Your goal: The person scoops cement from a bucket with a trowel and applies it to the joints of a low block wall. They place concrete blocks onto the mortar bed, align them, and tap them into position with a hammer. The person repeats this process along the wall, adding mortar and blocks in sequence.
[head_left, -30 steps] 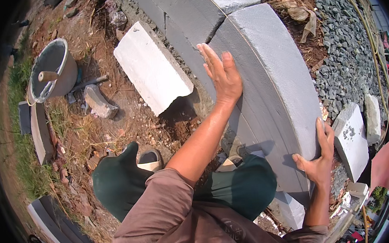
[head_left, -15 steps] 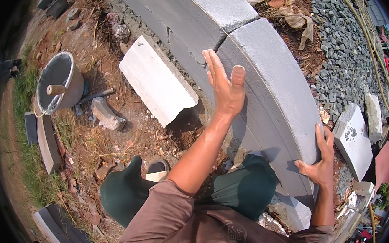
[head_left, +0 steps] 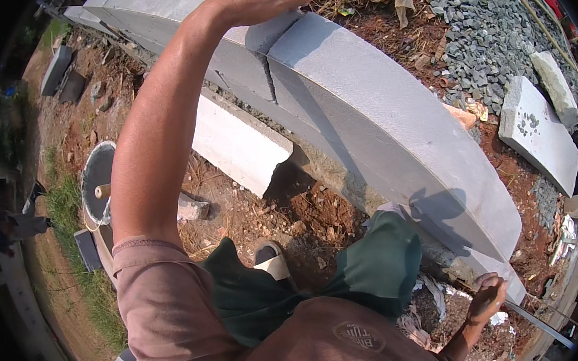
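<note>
At the top edge, my left hand (head_left: pixel 258 0) reaches out over the far part of a row of grey concrete curb blocks (head_left: pixel 391 98). Its fingers look stretched out, though the frame cuts some of them off. A dark upright joint separates two blocks just below that hand. My right hand (head_left: pixel 486 297) is closed, low on the right, beside the near end of the row. What it holds, if anything, is hidden. A thin metal bar (head_left: pixel 541 325) slants away to the lower right close to this hand.
A pale broken slab (head_left: pixel 242 143) lies left of the row. Behind my left arm are a mortar bucket (head_left: pixel 92 179) with a wooden handle in it and a stone piece (head_left: pixel 191 207). Gravel (head_left: pixel 473 23) and a white slab (head_left: pixel 540 135) lie to the right.
My left hand has moved up and away along the blocks. My right hand has left the block's side, moved down and closed. The string along the blocks no longer shows there.
</note>
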{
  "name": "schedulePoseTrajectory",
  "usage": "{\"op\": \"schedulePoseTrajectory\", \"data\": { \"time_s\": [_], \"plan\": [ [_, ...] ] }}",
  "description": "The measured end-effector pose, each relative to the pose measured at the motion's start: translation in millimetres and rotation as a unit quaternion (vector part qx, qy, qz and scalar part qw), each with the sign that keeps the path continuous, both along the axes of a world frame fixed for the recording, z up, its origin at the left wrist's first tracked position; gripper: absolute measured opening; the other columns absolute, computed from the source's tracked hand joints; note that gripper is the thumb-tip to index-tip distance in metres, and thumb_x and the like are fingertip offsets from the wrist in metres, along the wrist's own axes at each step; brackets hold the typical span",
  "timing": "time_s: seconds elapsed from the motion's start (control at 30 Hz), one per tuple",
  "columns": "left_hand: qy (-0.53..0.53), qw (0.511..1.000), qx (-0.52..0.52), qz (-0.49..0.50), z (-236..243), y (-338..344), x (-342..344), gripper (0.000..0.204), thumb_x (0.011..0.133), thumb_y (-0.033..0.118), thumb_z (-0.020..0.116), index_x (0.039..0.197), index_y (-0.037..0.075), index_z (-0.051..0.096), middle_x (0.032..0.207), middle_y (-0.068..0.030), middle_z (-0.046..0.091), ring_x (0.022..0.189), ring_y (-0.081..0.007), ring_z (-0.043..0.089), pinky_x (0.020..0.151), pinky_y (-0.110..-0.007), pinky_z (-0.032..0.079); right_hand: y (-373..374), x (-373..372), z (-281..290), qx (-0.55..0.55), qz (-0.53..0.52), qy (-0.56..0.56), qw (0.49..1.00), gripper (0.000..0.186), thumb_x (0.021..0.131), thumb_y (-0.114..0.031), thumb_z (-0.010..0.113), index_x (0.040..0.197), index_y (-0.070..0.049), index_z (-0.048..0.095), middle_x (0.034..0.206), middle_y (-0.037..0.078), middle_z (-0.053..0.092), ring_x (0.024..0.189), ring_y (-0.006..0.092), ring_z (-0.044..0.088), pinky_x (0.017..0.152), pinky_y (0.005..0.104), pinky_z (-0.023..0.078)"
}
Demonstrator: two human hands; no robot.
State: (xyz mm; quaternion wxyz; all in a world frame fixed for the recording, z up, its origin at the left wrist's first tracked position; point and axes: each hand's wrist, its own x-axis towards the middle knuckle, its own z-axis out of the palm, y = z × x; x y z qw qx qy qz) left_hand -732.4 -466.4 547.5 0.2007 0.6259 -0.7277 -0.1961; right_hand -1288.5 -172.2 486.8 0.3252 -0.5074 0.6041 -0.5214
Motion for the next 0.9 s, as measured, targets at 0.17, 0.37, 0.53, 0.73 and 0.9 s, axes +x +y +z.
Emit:
{"op": "schedulePoseTrajectory", "data": {
  "time_s": [0.17, 0.37, 0.53, 0.73, 0.9],
  "plan": [
    [-0.075, 0.990, -0.114, -0.024, -50, -22, -11, 0.061, 0.089, 0.059, 0.049, 0.108, 0.005, 0.069, 0.089, -0.0213, 0.068, 0.082, -0.0315, 0.069, 0.076, -0.043, 0.056, 20, -66, -113, 0.030, -0.317, -0.129, 0.939, 0.050, 0.097, -0.048, 0.037, 0.106, -0.001, 0.049, 0.101, 0.015, 0.054, 0.092, 0.0238, 0.053, 0.078, 0.0350, 0.042],
    [-0.098, 0.989, -0.113, -0.019, -57, -18, -24, 0.068, 0.088, 0.065, 0.042, 0.103, 0.005, 0.070, 0.079, -0.0202, 0.067, 0.070, -0.0292, 0.070, 0.072, -0.042, 0.058, -79, -14, -100, -0.112, -0.353, -0.252, 0.894, 0.069, 0.094, -0.056, 0.035, 0.140, -0.004, 0.034, 0.142, 0.012, 0.038, 0.131, 0.0268, 0.037, 0.108, 0.0424, 0.030],
    [-0.137, 0.984, -0.112, -0.018, -58, -17, -23, 0.067, 0.090, 0.063, 0.041, 0.106, 0.004, 0.069, 0.077, -0.0202, 0.067, 0.066, -0.0286, 0.069, 0.068, -0.042, 0.058, -95, 16, -87, -0.118, -0.376, -0.246, 0.885, 0.071, 0.091, -0.059, 0.032, 0.141, -0.008, 0.035, 0.144, 0.011, 0.037, 0.132, 0.0298, 0.035, 0.110, 0.0454, 0.027],
    [0.128, 0.990, -0.051, -0.020, -26, 7, -37, 0.048, 0.090, 0.029, 0.055, 0.123, -0.004, 0.043, 0.088, -0.0238, 0.067, 0.086, -0.0324, 0.066, 0.079, -0.040, 0.051, -102, 29, -75, -0.091, -0.415, -0.259, 0.867, 0.070, 0.089, -0.060, 0.032, 0.141, -0.014, 0.036, 0.146, 0.008, 0.035, 0.134, 0.0297, 0.032, 0.108, 0.0523, 0.028],
    [0.059, 0.998, -0.038, -0.008, -39, -11, -33, 0.045, 0.089, 0.033, 0.054, 0.117, -0.004, 0.054, 0.094, -0.0242, 0.066, 0.092, -0.0348, 0.065, 0.083, -0.040, 0.050, -98, 20, -74, -0.071, -0.371, -0.268, 0.886, 0.068, 0.090, -0.058, 0.035, 0.141, -0.013, 0.037, 0.145, 0.009, 0.035, 0.133, 0.0294, 0.033, 0.107, 0.0501, 0.031]
  ]
}}
